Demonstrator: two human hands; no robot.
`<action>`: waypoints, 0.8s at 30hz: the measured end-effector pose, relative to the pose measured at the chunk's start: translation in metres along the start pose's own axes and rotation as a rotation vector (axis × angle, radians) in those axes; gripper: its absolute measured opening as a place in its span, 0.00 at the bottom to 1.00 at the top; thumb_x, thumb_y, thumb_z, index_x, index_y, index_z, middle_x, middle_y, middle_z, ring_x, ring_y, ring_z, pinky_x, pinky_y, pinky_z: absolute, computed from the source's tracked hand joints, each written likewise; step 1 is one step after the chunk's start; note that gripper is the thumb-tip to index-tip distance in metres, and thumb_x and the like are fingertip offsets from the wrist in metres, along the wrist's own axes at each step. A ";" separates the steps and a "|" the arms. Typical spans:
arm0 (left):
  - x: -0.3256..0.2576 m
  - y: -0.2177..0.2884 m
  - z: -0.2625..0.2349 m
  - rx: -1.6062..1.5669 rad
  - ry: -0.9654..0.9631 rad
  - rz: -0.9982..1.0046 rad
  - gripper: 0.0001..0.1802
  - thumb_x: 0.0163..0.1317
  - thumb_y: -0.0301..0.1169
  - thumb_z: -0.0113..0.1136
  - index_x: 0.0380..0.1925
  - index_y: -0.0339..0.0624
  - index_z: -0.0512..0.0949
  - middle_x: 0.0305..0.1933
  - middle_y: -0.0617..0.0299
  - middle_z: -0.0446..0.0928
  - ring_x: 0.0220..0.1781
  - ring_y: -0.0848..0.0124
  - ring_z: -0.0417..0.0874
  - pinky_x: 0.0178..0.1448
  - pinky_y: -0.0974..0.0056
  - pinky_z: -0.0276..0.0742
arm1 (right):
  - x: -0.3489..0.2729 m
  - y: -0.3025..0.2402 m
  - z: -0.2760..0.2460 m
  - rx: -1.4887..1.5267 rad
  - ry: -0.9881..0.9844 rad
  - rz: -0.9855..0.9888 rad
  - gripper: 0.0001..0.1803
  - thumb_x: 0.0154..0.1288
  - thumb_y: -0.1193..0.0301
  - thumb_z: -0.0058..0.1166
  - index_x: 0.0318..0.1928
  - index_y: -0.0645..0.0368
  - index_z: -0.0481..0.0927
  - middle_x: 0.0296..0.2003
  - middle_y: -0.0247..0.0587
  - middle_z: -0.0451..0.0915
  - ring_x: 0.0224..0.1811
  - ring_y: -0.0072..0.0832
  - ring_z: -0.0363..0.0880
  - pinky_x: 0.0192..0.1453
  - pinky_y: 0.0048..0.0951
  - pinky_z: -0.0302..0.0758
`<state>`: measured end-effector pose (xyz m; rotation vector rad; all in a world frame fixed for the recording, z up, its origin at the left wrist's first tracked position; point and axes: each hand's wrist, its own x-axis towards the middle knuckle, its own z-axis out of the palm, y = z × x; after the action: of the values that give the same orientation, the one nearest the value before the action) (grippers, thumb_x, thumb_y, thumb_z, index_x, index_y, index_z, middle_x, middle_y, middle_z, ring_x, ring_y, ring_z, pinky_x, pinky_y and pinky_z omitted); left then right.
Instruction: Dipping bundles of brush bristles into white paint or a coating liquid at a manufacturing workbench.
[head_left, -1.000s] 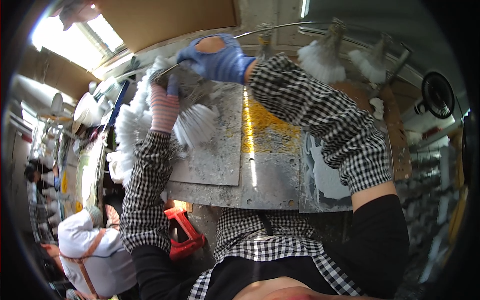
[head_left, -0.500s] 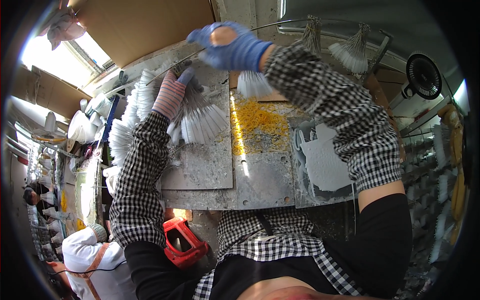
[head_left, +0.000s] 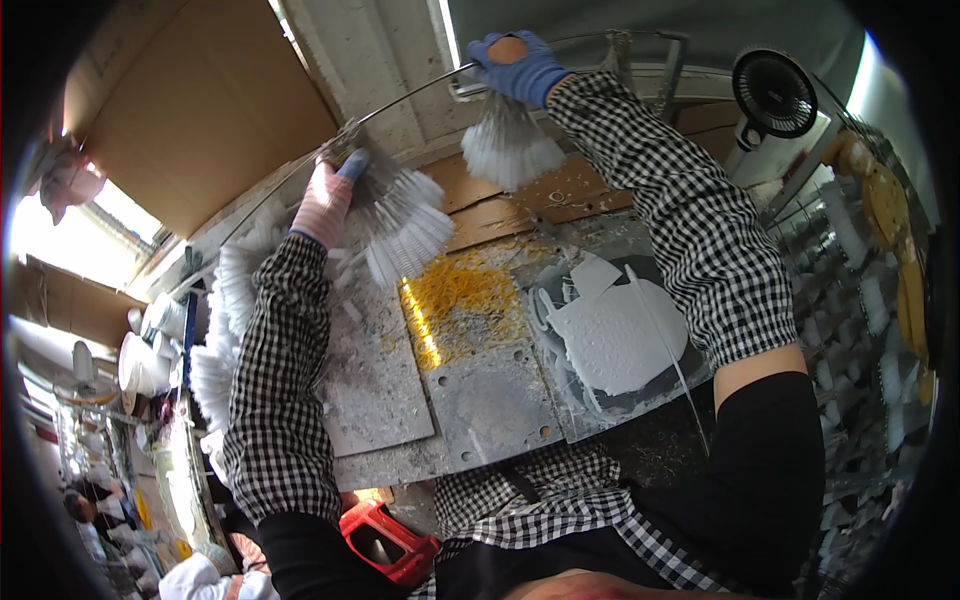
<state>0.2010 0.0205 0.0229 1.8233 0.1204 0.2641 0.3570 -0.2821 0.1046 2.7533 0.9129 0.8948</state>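
Note:
My left hand [head_left: 326, 202], in a pink-striped glove with blue fingertips, is closed round the wire stems of a bundle of white-bristled brushes [head_left: 408, 232]. The top of that bundle meets a thin metal rod [head_left: 410, 95] running across the far side. Farther right, my right hand [head_left: 515, 68], in a blue glove with a hole on its back, is closed on the rod. Directly below it hangs a second brush bundle [head_left: 510, 155]. How its fingers sit on the bundle's wire tops is hidden.
On the metal worktable [head_left: 495, 410] lie a heap of yellow rubber bands [head_left: 455, 290] and a white slab [head_left: 625, 335] with a thin stick over it. More white brushes [head_left: 215, 350] hang at left. A black fan [head_left: 775, 92] stands far right; a red stool [head_left: 395, 545] sits below.
My right hand has moved right along the rod, from near my left hand to above the second bundle. My left hand keeps its brushes. The whole view has tilted.

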 end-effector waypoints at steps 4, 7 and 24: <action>0.005 0.007 0.007 -0.171 -0.104 0.068 0.25 0.67 0.42 0.69 0.59 0.45 0.76 0.51 0.65 0.82 0.48 0.73 0.80 0.51 0.63 0.79 | 0.009 0.023 0.003 0.016 -0.177 0.015 0.18 0.73 0.52 0.50 0.55 0.45 0.81 0.51 0.39 0.85 0.57 0.38 0.84 0.63 0.51 0.74; 0.022 0.004 0.007 -0.091 0.028 0.167 0.24 0.67 0.40 0.70 0.58 0.43 0.76 0.50 0.64 0.83 0.48 0.73 0.82 0.53 0.63 0.80 | 0.015 0.047 -0.004 0.017 -0.265 0.005 0.20 0.74 0.50 0.48 0.58 0.45 0.80 0.54 0.37 0.85 0.58 0.39 0.83 0.65 0.54 0.72; 0.179 0.008 0.170 -0.153 -0.012 0.260 0.18 0.76 0.23 0.44 0.58 0.25 0.76 0.65 0.43 0.77 0.66 0.57 0.80 0.72 0.48 0.74 | -0.030 0.180 0.002 0.089 -0.206 0.042 0.21 0.68 0.57 0.50 0.54 0.52 0.84 0.50 0.49 0.87 0.55 0.46 0.85 0.62 0.45 0.78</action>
<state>0.4149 -0.1019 0.0097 1.6866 -0.1434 0.4329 0.4313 -0.4460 0.1369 2.8819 0.8809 0.5738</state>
